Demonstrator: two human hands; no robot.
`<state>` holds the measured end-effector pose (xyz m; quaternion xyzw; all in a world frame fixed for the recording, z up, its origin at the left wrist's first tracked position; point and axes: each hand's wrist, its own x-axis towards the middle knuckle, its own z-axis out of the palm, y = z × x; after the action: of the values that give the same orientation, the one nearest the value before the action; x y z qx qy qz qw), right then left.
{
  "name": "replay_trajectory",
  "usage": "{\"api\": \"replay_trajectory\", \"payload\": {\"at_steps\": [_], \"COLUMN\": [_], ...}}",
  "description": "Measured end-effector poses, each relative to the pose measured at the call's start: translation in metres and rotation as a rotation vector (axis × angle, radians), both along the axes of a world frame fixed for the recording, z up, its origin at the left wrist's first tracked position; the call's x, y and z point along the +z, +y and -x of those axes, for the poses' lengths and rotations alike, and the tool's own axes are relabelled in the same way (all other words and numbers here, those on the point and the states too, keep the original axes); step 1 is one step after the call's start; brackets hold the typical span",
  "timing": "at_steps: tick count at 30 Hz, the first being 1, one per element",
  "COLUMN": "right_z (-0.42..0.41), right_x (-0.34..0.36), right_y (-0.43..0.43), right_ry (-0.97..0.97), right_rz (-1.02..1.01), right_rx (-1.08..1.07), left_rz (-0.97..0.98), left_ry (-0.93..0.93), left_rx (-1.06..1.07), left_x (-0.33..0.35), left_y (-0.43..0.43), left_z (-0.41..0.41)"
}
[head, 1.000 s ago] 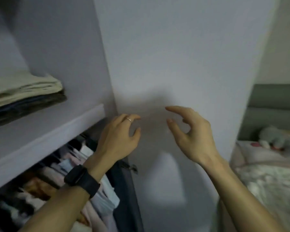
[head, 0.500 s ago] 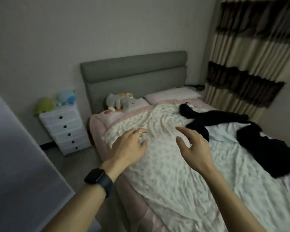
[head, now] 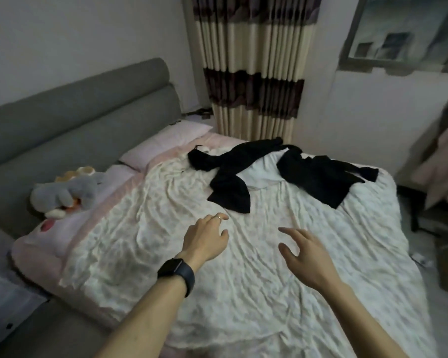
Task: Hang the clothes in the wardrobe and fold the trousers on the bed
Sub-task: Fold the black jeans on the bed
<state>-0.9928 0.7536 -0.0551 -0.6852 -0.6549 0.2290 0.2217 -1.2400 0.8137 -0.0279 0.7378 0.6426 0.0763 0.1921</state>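
Pickup step, hands over the bed.
Left hand and right hand empty, fingers relaxed; next, probably grab the nearer black garment, frame centre.

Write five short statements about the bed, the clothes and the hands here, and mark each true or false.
1. The left hand and right hand hold nothing. True.
2. Black clothes lie on the bed. True.
3. The left hand grips the black clothes. False: it hovers short of them, fingers relaxed.
4. The plush toy lies at the foot of the bed. False: the plush toy lies by the grey headboard.
5. A dark watch is on the right wrist. False: it is on the left wrist.
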Motion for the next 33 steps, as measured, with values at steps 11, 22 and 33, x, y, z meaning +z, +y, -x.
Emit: {"api": "replay_trajectory", "payload": {"at_steps": [11,22,33], "right_z": [-0.069,-0.229,-0.396], "right_x": [-0.057,-0.169,-0.363], "right_y": [0.037,0.102,0.243], "right_ry": [-0.08,-0.088,-0.217], "right_rz": [0.18,0.336,0.435], "right_rx": [-0.333,-0.422,-0.379], "left_rz": [0.075,0.125,0.091], "left_ry": [0.068,0.186,0.339], "left_rx": [-0.381,-0.527,-0.606], "left_x": [-0.052,-0.157,-0.344], "left_y": [0.123,0.206,0.33], "left_z": [-0.102,-0.277,-0.424]}}
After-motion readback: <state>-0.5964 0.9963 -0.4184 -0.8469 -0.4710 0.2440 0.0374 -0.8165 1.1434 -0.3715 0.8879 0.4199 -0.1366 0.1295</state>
